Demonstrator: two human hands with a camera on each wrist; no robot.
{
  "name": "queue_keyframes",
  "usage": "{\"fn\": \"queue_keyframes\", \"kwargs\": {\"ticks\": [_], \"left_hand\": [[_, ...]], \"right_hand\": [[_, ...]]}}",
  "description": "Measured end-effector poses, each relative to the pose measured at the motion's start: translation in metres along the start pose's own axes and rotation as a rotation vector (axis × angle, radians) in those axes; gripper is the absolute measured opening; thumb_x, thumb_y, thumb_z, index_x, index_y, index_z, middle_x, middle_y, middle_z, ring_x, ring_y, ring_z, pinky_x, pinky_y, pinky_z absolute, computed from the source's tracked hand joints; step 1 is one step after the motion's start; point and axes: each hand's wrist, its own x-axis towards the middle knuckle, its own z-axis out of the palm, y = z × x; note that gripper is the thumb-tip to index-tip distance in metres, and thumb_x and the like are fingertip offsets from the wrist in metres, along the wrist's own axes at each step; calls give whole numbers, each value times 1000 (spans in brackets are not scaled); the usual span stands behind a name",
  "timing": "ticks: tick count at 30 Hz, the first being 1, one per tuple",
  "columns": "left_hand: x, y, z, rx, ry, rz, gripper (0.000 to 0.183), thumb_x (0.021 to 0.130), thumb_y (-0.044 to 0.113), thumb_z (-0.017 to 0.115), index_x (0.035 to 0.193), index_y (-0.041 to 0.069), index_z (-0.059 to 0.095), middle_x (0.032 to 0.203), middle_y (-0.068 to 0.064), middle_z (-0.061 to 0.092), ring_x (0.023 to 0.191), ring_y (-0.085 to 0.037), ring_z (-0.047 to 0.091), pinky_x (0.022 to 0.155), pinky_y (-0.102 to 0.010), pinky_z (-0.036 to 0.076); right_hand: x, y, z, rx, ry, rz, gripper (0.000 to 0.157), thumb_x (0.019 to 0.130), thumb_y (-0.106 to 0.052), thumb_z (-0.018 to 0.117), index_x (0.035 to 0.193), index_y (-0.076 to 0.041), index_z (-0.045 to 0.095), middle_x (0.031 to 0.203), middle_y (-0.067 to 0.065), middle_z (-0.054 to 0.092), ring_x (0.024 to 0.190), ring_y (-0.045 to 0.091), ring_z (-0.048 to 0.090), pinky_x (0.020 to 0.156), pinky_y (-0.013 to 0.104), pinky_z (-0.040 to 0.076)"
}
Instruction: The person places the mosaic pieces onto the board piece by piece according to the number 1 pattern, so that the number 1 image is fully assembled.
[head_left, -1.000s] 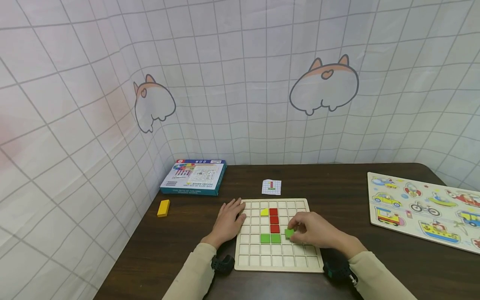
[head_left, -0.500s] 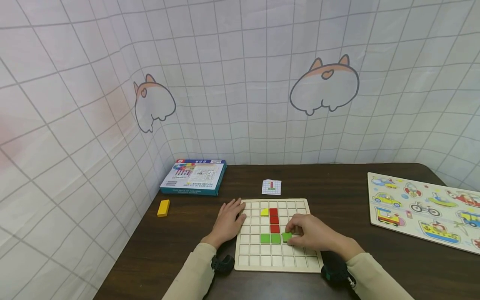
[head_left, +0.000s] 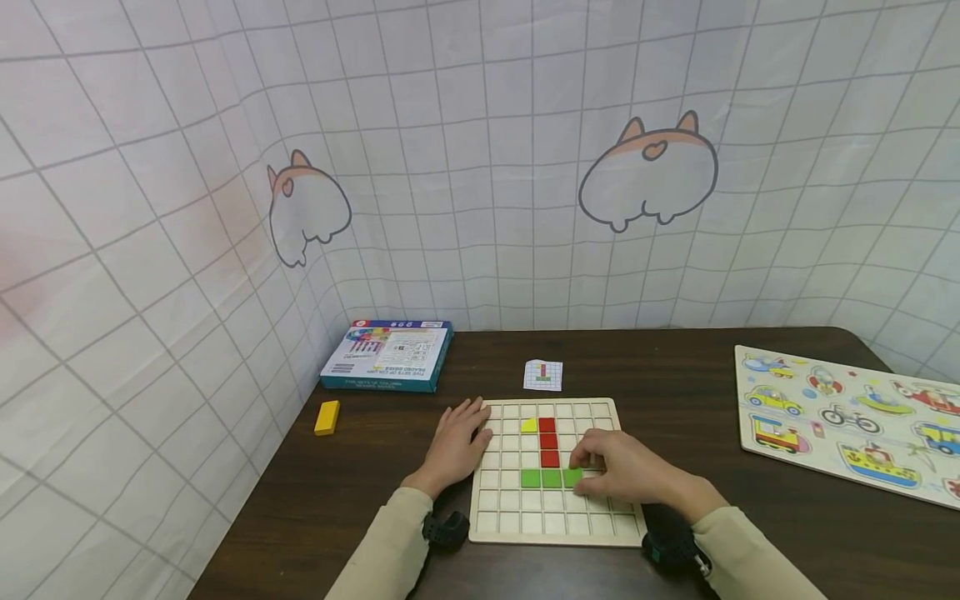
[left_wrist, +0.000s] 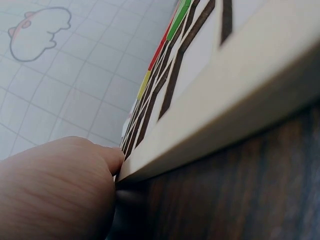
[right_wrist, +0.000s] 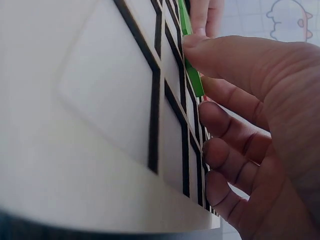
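Observation:
A wooden grid board (head_left: 480, 537) lies on the dark table. My left hand (head_left: 454, 442) rests at its left edge, fingers extended along the frame. With thumb and forefinger, my right hand (head_left: 628, 468) pinches a green square tile (head_left: 572, 477) at the right end of a green row. In the right wrist view the thumb lies on this green tile (right_wrist: 195, 80), while the other fingers curl over the grid. Two more green tiles (head_left: 541, 478) sit to its left. Above them stands a column of red tiles (head_left: 549, 442), with a yellow piece (head_left: 529, 426) beside the top one.
Beyond the board lies a small pattern card (head_left: 543, 375). A blue-edged box (head_left: 390, 354) and a yellow block (head_left: 327, 417) are on the left. To the right is a picture puzzle board (head_left: 847, 421). A gridded cloth hangs behind the table.
The right hand has moved the green tile slightly left, and the tile has gone from tilted to lying level at the end of the green row. The left hand stays put.

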Motion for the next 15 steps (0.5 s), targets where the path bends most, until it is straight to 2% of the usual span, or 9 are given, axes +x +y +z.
{"fn": "queue_keyframes", "kwargs": {"ticks": [15], "left_hand": [[-3, 2, 0, 12, 0, 8, 46, 103, 24, 50, 145, 6, 47, 154, -14, 36, 146, -33, 25, 120, -54, 8]], "right_hand": [[-3, 3, 3, 32, 6, -28, 22, 80, -35, 81, 96, -25, 70, 92, -14, 61, 80, 5, 53, 71, 26, 50]]}}
